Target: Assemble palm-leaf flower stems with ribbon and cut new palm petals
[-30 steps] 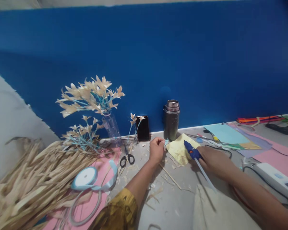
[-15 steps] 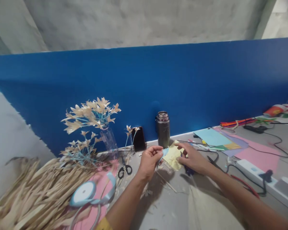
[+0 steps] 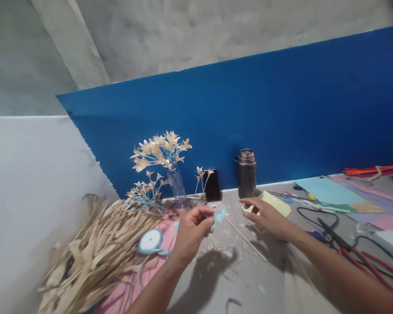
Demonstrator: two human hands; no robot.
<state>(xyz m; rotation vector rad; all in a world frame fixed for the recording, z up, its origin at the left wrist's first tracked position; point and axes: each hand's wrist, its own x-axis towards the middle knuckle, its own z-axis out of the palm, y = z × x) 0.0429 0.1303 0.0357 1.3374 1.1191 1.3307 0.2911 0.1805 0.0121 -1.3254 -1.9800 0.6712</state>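
Observation:
My left hand (image 3: 194, 226) is closed in a pinch on a light blue strip of ribbon (image 3: 219, 216), whose end sticks out past the fingertips. My right hand (image 3: 265, 216) hovers over the table with thumb and fingers apart, holding nothing. Beside and behind its fingers lies a crumpled yellow paper (image 3: 277, 204), partly covered by the hand. Between the hands a thin wooden stick (image 3: 245, 240) rests on the grey table among pale scraps. A spool of light blue ribbon (image 3: 150, 242) sits left of my left wrist, its loose end running toward the forearm.
Dried husks (image 3: 91, 257) heap at the left, near husk flowers in a clear bottle (image 3: 177, 185). A phone (image 3: 212, 185) and a steel flask (image 3: 246, 174) stand against the blue partition (image 3: 216, 109). Cables, coloured paper (image 3: 327, 190) and a white power strip (image 3: 391, 244) lie right.
The view has swung left, so things appear farther right. My right hand has come away from a dark purple-blue object beneath it. My left hand keeps its pinch on the ribbon.

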